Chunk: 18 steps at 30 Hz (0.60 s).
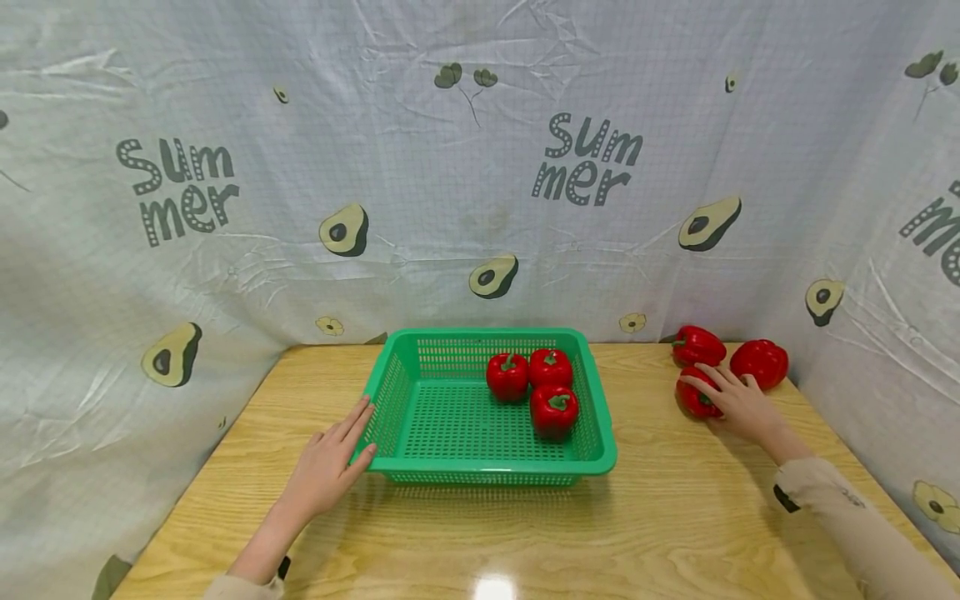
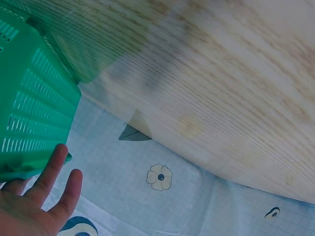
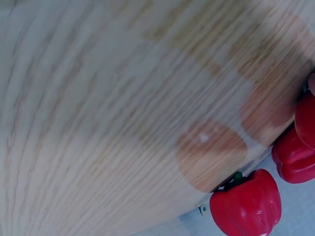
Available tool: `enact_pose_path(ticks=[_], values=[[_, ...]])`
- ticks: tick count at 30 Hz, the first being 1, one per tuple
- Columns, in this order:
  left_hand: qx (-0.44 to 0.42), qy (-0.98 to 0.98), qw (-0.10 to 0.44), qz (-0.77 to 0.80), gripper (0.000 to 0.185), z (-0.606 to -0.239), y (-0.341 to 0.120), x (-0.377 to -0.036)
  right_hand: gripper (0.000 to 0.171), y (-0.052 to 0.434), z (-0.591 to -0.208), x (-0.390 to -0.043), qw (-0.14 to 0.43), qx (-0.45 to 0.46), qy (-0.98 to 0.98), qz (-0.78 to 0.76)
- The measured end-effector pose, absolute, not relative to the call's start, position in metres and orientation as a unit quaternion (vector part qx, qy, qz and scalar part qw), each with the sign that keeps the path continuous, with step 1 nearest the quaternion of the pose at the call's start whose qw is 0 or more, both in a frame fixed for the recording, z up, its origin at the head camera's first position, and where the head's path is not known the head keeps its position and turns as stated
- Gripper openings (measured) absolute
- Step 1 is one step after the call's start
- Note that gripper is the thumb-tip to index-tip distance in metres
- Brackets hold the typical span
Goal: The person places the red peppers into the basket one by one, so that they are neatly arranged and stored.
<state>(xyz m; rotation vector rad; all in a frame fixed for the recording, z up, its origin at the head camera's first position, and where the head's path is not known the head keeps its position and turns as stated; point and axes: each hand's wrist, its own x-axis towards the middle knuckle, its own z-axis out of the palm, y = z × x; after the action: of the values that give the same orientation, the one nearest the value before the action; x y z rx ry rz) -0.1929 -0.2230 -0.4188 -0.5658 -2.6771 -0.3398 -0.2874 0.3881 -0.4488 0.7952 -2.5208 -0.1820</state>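
My left hand (image 1: 322,467) rests with straight fingers on the left rim of a green plastic basket (image 1: 495,468). In the left wrist view, its spread fingers (image 2: 74,189) lie along the basket's slotted side. Off to the right, my right hand (image 1: 742,408) grips a red bell pepper (image 1: 692,402) from above, fingers bent over its top. Right behind that one lies another bell pepper (image 1: 699,345) on its side, and a third bell pepper (image 1: 760,363) is just to the right. The right wrist view catches a fingertip at the edge, on the held pepper (image 3: 306,120).
Inside the basket, three red bell peppers (image 1: 552,412) are grouped at the right end. The wooden table (image 1: 480,533) reaches back to a printed cloth (image 1: 435,167), which also hangs along both sides.
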Motion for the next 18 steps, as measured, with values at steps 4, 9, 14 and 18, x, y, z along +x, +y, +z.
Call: enact_pose_path(ticks=[4,9,14,18], values=[[-0.2,-0.953,0.191,-0.122,0.057,-0.42,-0.223,-0.193,0.085,0.388,-0.45,-0.288,0.245,0.294,-0.922,-0.056],[-0.203,-0.952,0.194,-0.124,0.057,-0.42,-0.222,-0.193,0.083,0.387,-0.451,-0.287,0.243,0.294,-0.923,-0.043],[-0.203,-0.951,0.197,-0.126,0.056,-0.42,-0.222,-0.192,0.078,0.384,-0.45,-0.282,0.237,0.295,-0.925,-0.025],[-0.204,-0.95,0.201,-0.127,0.055,-0.42,-0.222,-0.192,0.076,0.381,-0.448,-0.277,0.232,0.298,-0.926,-0.01]])
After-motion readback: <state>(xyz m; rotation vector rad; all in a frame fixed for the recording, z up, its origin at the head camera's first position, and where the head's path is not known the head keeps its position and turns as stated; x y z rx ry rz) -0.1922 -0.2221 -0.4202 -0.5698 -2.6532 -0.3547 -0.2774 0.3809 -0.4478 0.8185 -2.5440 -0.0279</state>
